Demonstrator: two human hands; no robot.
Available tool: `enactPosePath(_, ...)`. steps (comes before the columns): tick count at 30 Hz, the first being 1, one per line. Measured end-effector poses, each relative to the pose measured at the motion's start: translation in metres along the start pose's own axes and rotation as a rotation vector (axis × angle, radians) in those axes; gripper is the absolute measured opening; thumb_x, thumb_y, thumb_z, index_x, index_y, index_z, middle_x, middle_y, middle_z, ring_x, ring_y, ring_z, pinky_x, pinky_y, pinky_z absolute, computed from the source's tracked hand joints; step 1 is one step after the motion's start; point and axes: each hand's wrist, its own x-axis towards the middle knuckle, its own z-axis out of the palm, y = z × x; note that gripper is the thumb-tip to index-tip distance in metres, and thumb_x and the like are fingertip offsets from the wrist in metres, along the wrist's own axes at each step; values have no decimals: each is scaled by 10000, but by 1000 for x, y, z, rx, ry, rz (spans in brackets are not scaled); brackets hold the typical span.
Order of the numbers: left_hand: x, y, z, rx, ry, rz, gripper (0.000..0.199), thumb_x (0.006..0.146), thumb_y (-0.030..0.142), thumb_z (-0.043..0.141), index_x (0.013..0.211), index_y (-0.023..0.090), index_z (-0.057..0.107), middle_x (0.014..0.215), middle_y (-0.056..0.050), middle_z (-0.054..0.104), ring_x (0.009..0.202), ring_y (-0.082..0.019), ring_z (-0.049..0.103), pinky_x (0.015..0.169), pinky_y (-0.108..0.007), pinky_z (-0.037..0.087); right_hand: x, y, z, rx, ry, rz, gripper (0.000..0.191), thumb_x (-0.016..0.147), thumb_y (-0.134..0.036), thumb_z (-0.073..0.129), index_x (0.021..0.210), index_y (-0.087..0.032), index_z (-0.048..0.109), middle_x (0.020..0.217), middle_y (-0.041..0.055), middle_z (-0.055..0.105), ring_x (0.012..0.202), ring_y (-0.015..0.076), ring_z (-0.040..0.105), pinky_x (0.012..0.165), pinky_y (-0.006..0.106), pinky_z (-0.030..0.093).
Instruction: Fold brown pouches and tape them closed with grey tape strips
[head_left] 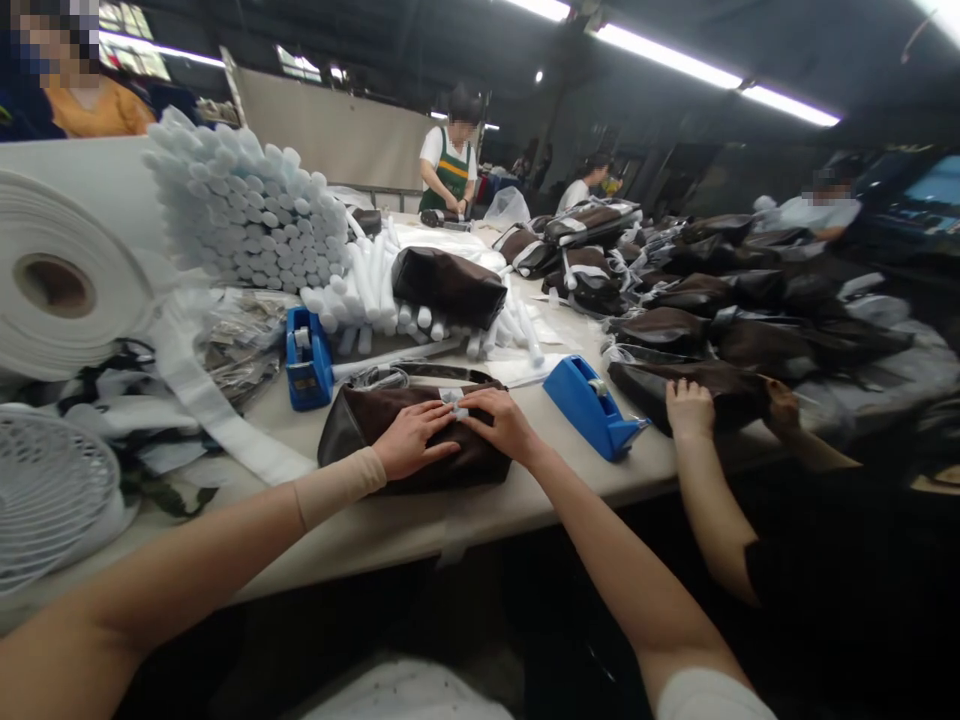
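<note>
Left hand (412, 438) and right hand (501, 420) half-open, fingertips on white patch (452, 398) atop dark bag (450, 473); can't tell if pinching. Best press evenly, bag steady on desk (345, 525).

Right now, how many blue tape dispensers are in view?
2: one blue tape dispenser left of the bag beneath the left hand and right hand, another dispenser right of it. More may be hidden behind other things.

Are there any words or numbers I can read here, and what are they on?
None that I can read.
Left dispenser: a small mark on its front, too blurred to read.
Right dispenser: no writing I can make out.
White patch on the bag: none readable.
</note>
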Motion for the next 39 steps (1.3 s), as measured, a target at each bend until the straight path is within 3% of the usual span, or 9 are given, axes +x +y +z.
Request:
enactPosePath(4,-1,2,-2,47,-15,13,549,933,559,456,1358,221,537,1466,-71,481,1378,-283,389,1113,-489,344,-63,-41,-6,-125,172,-23,175,871,-231,607,1042,-209,640,1117,79,669,1118,224,594,990,406,475)
enactPosePath(10,-1,4,-3,63,-28,9,533,943,548,437,1344,218,555,1465,-70,483,1373,-289,393,1108,-493,342,-172,-65,41,-384,-97,-112,521,855,-101,521,1361,-207,455,1386,95,519,1396,263,352,1141,520,337)
enactPosePath(13,-1,4,-3,62,-24,9,532,946,546,428,1339,211,560,1459,-66,490,1374,-284,392,1120,-485,330,-187,-57,70,-468,-27,-57,546,871,-84,484,1401,-196,421,1381,109,518,1402,263,342,1150,539,317)
enactPosePath(18,-2,4,-3,61,-34,6,533,950,530,434,1340,187,557,1460,-76,488,1369,-283,402,1131,-478,324,-165,-55,83,-351,108,-125,379,900,-144,526,1266,-234,569,1248,92,612,1258,248,501,1044,487,421)
enactPosePath(21,-2,2,-2,64,-13,13,514,945,528,450,1330,208,568,1451,-71,499,1367,-285,405,1128,-481,326,-148,-69,72,-141,106,-247,240,914,-213,594,1148,-244,638,1120,58,677,1123,223,583,954,438,467)
enactPosePath(26,-2,2,1,73,13,31,539,911,549,510,1338,225,559,1452,-78,496,1362,-306,409,1112,-508,334,-110,-79,40,2,180,-254,295,879,-145,648,1150,-259,662,957,29,709,958,189,623,880,395,472)
enactPosePath(29,-3,3,2,98,2,35,609,865,567,577,1357,210,538,1462,-95,483,1369,-326,392,1107,-525,328,-78,-67,14,-61,187,-233,258,875,-174,666,1117,-259,695,848,21,701,835,170,610,777,345,461)
enactPosePath(34,-6,5,6,150,-10,66,714,789,540,684,1383,190,500,1485,-121,448,1370,-349,374,1101,-535,309,-30,-41,-10,-96,34,-259,89,862,-289,700,882,-207,726,739,8,664,721,141,565,704,304,407)
enactPosePath(39,-8,6,10,198,1,86,767,738,479,752,1397,204,472,1497,-123,431,1376,-349,356,1110,-527,281,1,-9,-3,-8,-17,-79,401,813,-499,700,631,-174,551,649,-7,537,674,140,490,673,284,384)
